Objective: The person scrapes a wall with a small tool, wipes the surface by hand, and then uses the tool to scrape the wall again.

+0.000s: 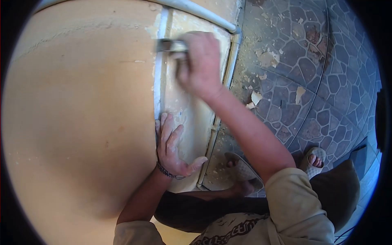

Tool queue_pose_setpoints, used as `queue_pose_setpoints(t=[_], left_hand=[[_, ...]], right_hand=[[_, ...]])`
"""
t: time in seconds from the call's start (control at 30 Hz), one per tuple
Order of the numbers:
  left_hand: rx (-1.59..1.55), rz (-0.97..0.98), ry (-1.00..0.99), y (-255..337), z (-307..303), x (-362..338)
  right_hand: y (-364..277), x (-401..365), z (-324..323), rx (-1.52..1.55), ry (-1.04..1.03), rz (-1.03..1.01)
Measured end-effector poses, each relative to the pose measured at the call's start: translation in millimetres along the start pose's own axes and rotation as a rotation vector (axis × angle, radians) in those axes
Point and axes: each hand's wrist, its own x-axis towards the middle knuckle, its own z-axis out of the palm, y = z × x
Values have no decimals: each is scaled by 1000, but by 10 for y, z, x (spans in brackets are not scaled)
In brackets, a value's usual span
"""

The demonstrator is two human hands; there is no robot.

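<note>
My right hand (200,65) is closed around the handle of a putty knife (166,45), both smeared by motion. Its dark blade lies over the white stripe (158,81) that runs along the wall, near the upper end. Lower down, my left hand (171,145) rests with fingers stretched out and thumb apart, its fingertips at the same stripe. Whitish dust coats those fingers, and a dark braided bracelet (164,170) circles the wrist. Beside the stripe, a pale section of wall (192,110) looks patchy and scraped.
The large beige wall (90,106) fills the left side. A white pipe (204,14) crosses the top, and a thinner pipe (230,61) runs along the wall's base. Flakes of paint (256,98) litter the stone-patterned floor (310,77). My sandalled foot (314,160) stands on it.
</note>
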Motion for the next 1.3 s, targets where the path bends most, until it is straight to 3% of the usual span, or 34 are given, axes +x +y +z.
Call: queue_pose_setpoints(t=[0.07,0.1,0.2,0.23,0.3,0.33,0.4,0.47,0.5,0.53,0.6,0.7,0.8,0.83,0.87,0.93,1.03,1.13,1.2,1.27,1.3], left_hand=[[30,-7,13,-22,-26,45],[42,-7,5,-3,-37,45],[37,14,5,-7,-26,60],[17,22,13,-18,-11,47],[8,19,34,-15,-4,35],[16,9,22,-10,-2,50],[46,-2,15,4,-30,42],[43,11,40,-33,-10,102],[31,22,55,-49,-1,97],[15,14,49,-6,-13,24],[15,-5,28,6,-11,16],[46,-10,32,3,-4,56],[29,1,34,9,-10,71],[37,12,27,-12,-1,72],[46,19,22,-39,-2,70],[46,1,13,13,3,27],[72,-4,26,30,-44,52],[70,12,21,15,13,77],[47,28,23,-15,15,28],[77,1,-43,-4,-41,53],[90,6,-40,-2,-30,57]], right_hand=[[496,-224,-39,-164,8,333],[513,-139,-116,-201,-24,373],[252,-58,35,-51,92,96],[8,159,7,61,19,-42],[61,176,57,-43,40,-91],[240,83,22,-46,39,-61],[587,-80,-98,-247,-50,273],[249,33,-39,21,12,319],[48,44,57,-64,108,144],[-124,183,26,45,43,-12],[100,161,84,32,94,-122],[611,52,-77,-156,56,202],[313,-8,50,-119,81,216],[104,69,155,6,159,69],[-151,247,100,54,106,-16],[23,243,97,53,135,-95],[664,-86,19,-203,185,216],[285,94,97,-118,185,180],[-44,434,116,27,194,-4],[206,314,148,-103,224,-23],[398,177,107,-154,222,66]])
